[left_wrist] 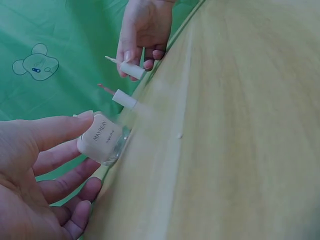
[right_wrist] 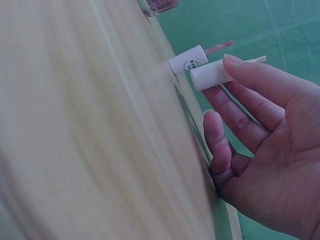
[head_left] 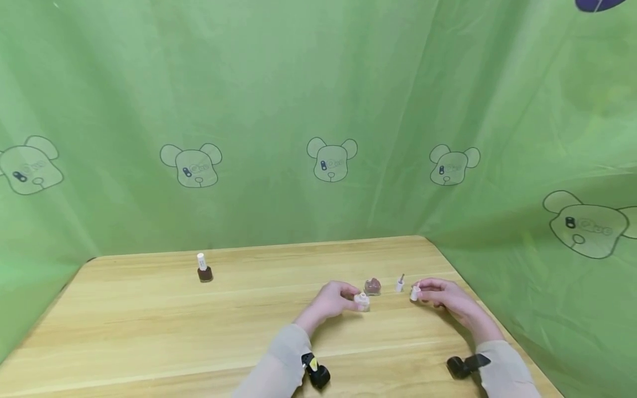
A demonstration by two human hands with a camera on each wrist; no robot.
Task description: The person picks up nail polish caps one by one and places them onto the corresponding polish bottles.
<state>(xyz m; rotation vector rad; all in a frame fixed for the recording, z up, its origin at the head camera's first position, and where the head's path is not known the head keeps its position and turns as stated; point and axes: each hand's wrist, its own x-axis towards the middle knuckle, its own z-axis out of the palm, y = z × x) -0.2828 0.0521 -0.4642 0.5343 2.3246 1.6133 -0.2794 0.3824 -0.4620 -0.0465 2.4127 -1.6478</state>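
Observation:
My left hand [head_left: 332, 301] pinches an uncapped, pale nail polish bottle [left_wrist: 102, 138] between thumb and fingers, low at the tabletop. In my right hand [head_left: 450, 298] is a white nail polish cap [right_wrist: 212, 75], held between thumb and fingers with its pale brush pointing up. Just left of it a second white cap [head_left: 400, 286] stands on its top, its pinkish brush upward. An open pink nail polish bottle [head_left: 372, 286] stands behind the pale one. Farther left is a dark nail polish bottle [head_left: 204, 273] with its white cap on.
The wooden table [head_left: 149, 331] carries all these things. A green curtain [head_left: 269, 110] printed with bear heads hangs behind it and along its right side. Black wrist devices [head_left: 317, 373] are strapped over both sleeves.

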